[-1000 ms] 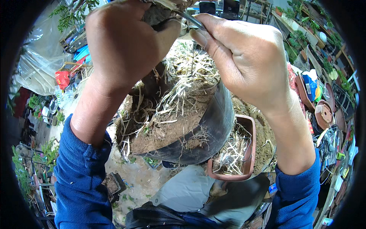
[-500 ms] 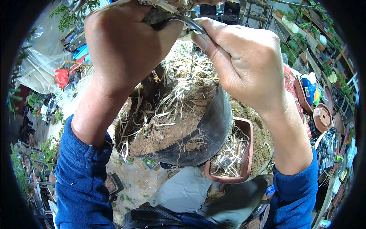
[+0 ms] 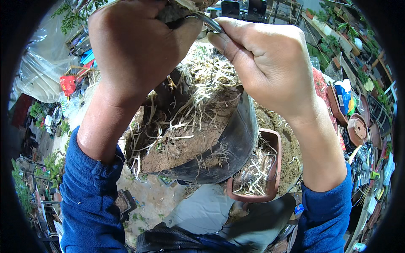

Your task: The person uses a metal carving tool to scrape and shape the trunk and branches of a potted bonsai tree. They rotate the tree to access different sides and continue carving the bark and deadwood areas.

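Note:
High in the view, my left hand is closed around a piece of rough, pale-and-grey wood, most of which the hand and the upper edge hide. My right hand pinches a thin, curved metal tool between thumb and forefinger. The tool's far end reaches the wood beside my left thumb; its exact tip is hidden. Below both hands stands a large dark pot with brown soil in it. Pale wood strips lie strewn over the soil and hang over the side.
A reddish-brown rectangular planter holding more pale shavings stands right of the pot, close to my knees. Crowded pots, including a brown one, line the right side. Clear plastic sheeting and a red bag are at left.
Both hands have shifted slightly up and left, with the tool still against the wood. The pot and planter look the same.

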Action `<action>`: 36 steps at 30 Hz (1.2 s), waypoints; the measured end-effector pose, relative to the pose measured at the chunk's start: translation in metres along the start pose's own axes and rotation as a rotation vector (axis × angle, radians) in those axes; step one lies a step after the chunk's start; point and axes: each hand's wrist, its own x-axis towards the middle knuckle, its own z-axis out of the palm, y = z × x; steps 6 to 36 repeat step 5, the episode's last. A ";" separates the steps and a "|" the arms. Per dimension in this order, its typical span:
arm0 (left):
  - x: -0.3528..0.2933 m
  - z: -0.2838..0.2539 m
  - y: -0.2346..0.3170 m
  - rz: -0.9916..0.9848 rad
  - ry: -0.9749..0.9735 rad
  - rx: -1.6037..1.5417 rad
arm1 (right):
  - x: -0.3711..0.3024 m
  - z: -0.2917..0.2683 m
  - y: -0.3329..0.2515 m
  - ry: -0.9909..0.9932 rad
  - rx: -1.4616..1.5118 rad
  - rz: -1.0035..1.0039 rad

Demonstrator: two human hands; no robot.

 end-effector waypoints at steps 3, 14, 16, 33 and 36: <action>0.004 -0.022 0.016 0.095 -0.232 0.525 | -0.003 0.001 -0.002 0.031 0.119 0.083; 0.005 -0.018 0.020 0.067 -0.223 0.523 | -0.004 0.004 0.000 0.068 0.157 0.084; 0.005 -0.018 0.020 0.067 -0.223 0.523 | -0.004 0.004 0.000 0.068 0.157 0.084; 0.005 -0.018 0.020 0.067 -0.223 0.523 | -0.004 0.004 0.000 0.068 0.157 0.084; 0.005 -0.018 0.020 0.067 -0.223 0.523 | -0.004 0.004 0.000 0.068 0.157 0.084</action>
